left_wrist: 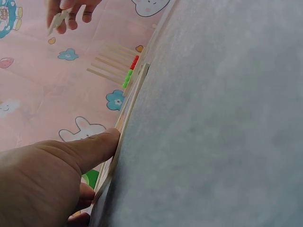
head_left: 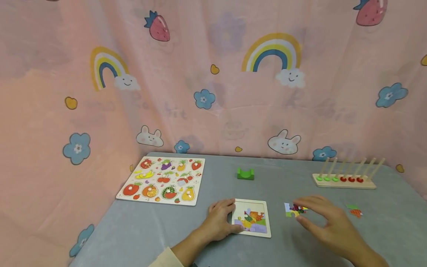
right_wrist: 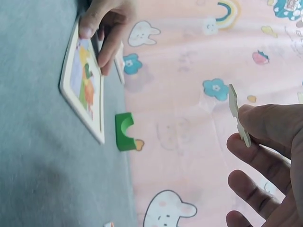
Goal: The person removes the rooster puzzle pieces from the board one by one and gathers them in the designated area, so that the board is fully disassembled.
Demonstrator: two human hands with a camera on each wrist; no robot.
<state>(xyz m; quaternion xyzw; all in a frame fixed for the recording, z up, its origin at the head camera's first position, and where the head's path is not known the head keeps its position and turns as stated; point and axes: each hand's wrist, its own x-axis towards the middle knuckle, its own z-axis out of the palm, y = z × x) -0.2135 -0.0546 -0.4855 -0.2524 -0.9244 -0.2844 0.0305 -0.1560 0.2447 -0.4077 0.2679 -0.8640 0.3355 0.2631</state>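
Note:
My left hand (head_left: 218, 219) holds the left side of a square wooden puzzle tray (head_left: 241, 209), thumb on the near corner and fingers at the far one. Joined jigsaw pieces (head_left: 258, 226) fill the tray's near and right part; its upper left shows bare wood. To the right of the tray, my right hand (head_left: 328, 227) pinches a colourful jigsaw piece (head_left: 288, 207) between thumb and index finger, raised above the table. The right wrist view shows that piece (right_wrist: 233, 101) edge-on, with the other fingers spread below it. Another jigsaw piece (head_left: 356, 213), green and orange, lies beyond the right hand.
At the back left lies a fruit peg board (head_left: 197, 185). A green notched block (head_left: 245, 175) stands behind the tray. A wooden peg rack (head_left: 345, 184) with green and red beads is at the back right. Behind the grey table (head_left: 160, 230) hangs a pink patterned curtain (head_left: 230, 111).

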